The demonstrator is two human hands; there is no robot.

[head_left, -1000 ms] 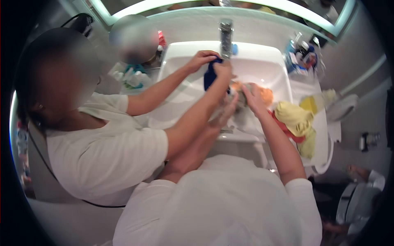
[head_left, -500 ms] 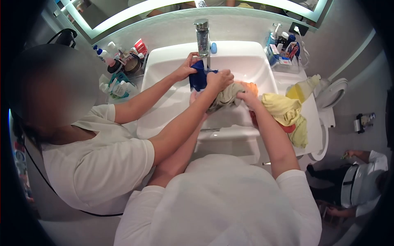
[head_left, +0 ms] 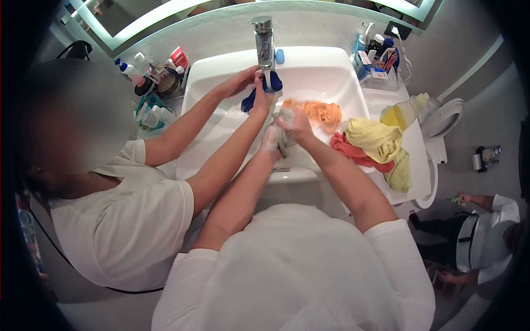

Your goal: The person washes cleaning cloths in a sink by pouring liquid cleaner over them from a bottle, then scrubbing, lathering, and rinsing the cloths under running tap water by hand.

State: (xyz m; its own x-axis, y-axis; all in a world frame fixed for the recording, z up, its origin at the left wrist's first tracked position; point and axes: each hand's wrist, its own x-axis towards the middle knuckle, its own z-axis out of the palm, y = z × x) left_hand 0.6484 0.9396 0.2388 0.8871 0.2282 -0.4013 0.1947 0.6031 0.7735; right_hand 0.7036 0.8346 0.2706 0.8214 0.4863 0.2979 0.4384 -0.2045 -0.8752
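Over the front of the white sink (head_left: 207,140), my left hand (head_left: 270,138) and my right hand (head_left: 295,124) are close together, both closed on a wet grey-green cloth (head_left: 285,144). Suds cover my left fingers. The cloth is bunched and mostly hidden by my hands. An orange cloth (head_left: 323,115) lies in the sink beyond my right hand. To the left, a co-worker's hands (head_left: 259,96) hold a dark blue cloth (head_left: 273,82) beneath the running faucet (head_left: 264,41).
Right of the sink lie a yellow cloth (head_left: 375,138), a red cloth (head_left: 356,151) and a light green cloth (head_left: 398,174), near a bottle of yellow liquid (head_left: 406,112). Toiletries (head_left: 157,118) crowd the left corner. Another person (head_left: 480,237) is at far right.
My right hand has moved left toward my left hand, bunching the grey-green cloth between them. The co-worker's near hand has shifted from beside that cloth to the blue one, now bunched up.
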